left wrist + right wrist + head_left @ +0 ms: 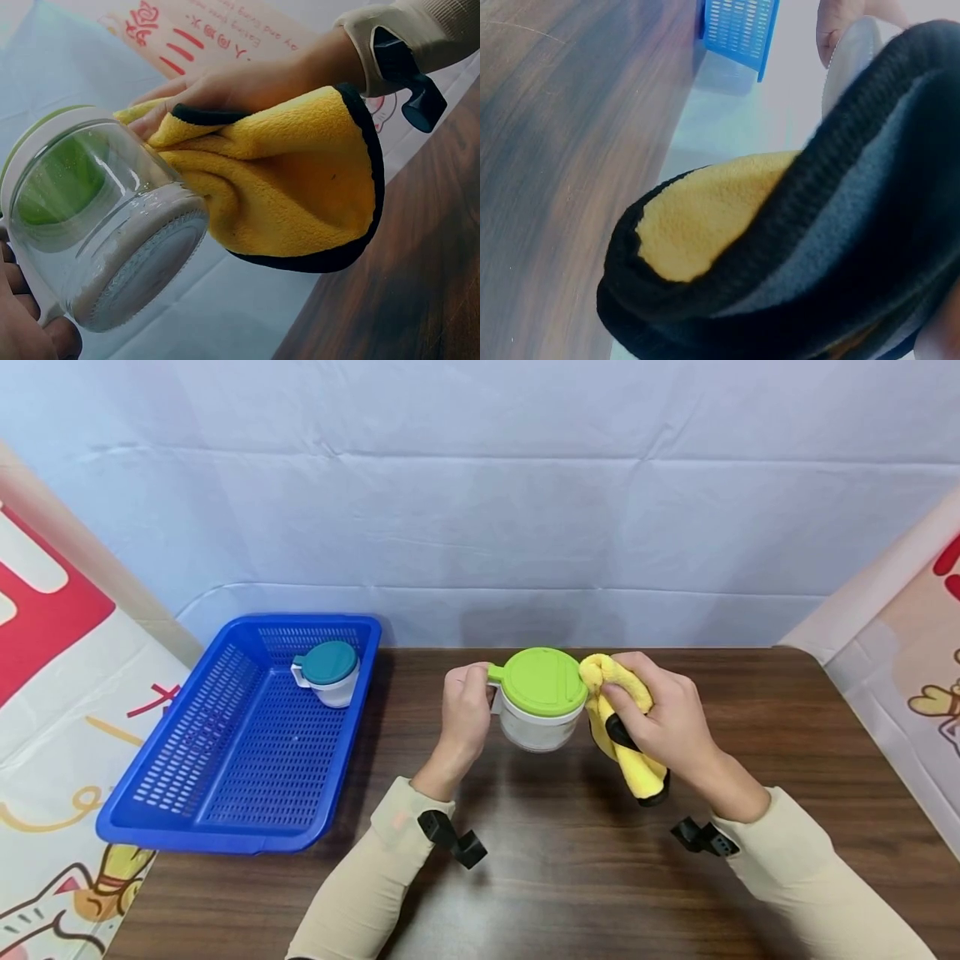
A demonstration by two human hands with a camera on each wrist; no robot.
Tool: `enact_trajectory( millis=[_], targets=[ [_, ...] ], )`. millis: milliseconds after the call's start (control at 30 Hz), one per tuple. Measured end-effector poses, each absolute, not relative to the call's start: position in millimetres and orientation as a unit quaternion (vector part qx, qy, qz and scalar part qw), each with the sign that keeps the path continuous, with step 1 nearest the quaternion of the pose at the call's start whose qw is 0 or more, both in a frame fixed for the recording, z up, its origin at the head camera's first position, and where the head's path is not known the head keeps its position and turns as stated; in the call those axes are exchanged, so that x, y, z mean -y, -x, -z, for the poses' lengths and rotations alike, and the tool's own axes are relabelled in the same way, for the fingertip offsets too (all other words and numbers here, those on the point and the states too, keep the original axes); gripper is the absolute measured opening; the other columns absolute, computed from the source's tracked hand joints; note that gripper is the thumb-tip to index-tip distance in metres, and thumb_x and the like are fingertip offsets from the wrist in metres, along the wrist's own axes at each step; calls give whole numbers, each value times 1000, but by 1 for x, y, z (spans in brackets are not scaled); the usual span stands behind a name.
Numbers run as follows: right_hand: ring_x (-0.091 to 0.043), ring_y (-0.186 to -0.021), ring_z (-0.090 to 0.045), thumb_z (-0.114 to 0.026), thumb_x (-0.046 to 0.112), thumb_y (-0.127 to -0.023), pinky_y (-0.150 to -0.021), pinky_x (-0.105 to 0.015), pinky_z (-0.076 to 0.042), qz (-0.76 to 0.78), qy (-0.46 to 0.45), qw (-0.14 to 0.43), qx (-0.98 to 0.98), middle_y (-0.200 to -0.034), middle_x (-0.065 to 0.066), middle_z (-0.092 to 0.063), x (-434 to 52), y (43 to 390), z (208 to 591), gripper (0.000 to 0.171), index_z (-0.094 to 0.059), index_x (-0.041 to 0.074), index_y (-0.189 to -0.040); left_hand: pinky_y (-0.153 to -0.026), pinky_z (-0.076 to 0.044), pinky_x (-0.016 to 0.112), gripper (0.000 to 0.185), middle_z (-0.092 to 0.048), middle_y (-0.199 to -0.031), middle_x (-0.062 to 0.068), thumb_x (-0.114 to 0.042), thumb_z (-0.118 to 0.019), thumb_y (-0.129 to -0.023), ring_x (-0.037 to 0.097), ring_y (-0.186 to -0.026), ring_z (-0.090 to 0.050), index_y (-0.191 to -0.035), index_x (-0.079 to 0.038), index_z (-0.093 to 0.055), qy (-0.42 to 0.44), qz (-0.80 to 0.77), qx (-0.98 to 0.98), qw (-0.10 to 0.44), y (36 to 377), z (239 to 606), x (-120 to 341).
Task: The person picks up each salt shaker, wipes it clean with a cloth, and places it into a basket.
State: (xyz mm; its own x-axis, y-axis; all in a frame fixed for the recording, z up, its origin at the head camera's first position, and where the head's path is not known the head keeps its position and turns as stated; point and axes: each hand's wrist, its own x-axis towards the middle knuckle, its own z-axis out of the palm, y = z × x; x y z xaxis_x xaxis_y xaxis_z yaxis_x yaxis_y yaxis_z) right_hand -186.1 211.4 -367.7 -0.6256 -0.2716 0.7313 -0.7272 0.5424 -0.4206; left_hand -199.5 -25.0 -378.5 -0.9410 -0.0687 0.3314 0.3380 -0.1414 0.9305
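A clear seasoning jar (542,693) with a light green lid and white handle is held up above the table. My left hand (463,710) grips it by the handle. In the left wrist view the jar (105,225) is tilted, with some whitish matter near its base. My right hand (667,718) pinches a yellow cloth (637,768) with black edging against the right side of the lid. The cloth (277,180) hangs in folds below that hand. It fills much of the right wrist view, where most of the right hand is hidden.
At the left stands a blue plastic basket (341,793) with perforated walls. A second jar (330,672) with a teal lid is in its far right corner. The brown wooden table (555,868) meets a pale cloth backdrop (480,527) at the back.
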Motion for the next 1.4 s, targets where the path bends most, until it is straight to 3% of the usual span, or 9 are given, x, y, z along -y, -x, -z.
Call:
enact_trajectory(
  millis=[267, 667, 967, 1100, 1400],
  targets=[
    [-9, -56, -51, -68, 6, -90, -54, -20, -41, -376, -276, 291, 835, -81, -6, -67, -209, 192, 368, 23, -68, 2, -113, -50, -19, 24, 36, -25, -51, -6, -7, -34, -90, 10, -47, -23, -55, -10, -35, 107, 742, 646, 143, 199, 380, 24],
    [-5, -77, -58, -61, 3, -99, -70, -17, -44, -440, -244, 171, 847, -104, -10, -69, -206, 201, 362, 26, -66, 5, -124, -50, -21, 24, 35, -26, -51, -6, -9, -35, -90, 10, -48, -24, -55, -4, -37, 94, 745, 645, 144, 198, 381, 22],
    [-9, -88, -57, -54, 2, -102, -77, -19, -46, -492, -270, 96, 822, -108, 6, -60, -207, 219, 362, 23, -62, 0, -124, -50, -22, 25, 36, -28, -49, -7, -9, -35, -89, 11, -46, -26, -54, -1, -37, 82, 735, 656, 152, 198, 380, 21],
    [-10, -88, -56, -53, 2, -103, -78, -20, -46, -508, -288, 81, 808, -106, 9, -60, -206, 227, 365, 21, -61, -2, -122, -50, -22, 25, 37, -28, -50, -3, -9, -34, -90, 13, -47, -25, -56, 6, -36, 86, 735, 656, 150, 198, 381, 19],
    [-11, -94, -57, -51, 0, -103, -83, -21, -47, -537, -314, 25, 783, -106, 6, -62, -205, 243, 364, 21, -59, -3, -122, -50, -22, 25, 36, -27, -50, -5, -9, -33, -90, 12, -46, -25, -54, -9, -36, 93, 735, 656, 148, 198, 380, 18]
  ],
)
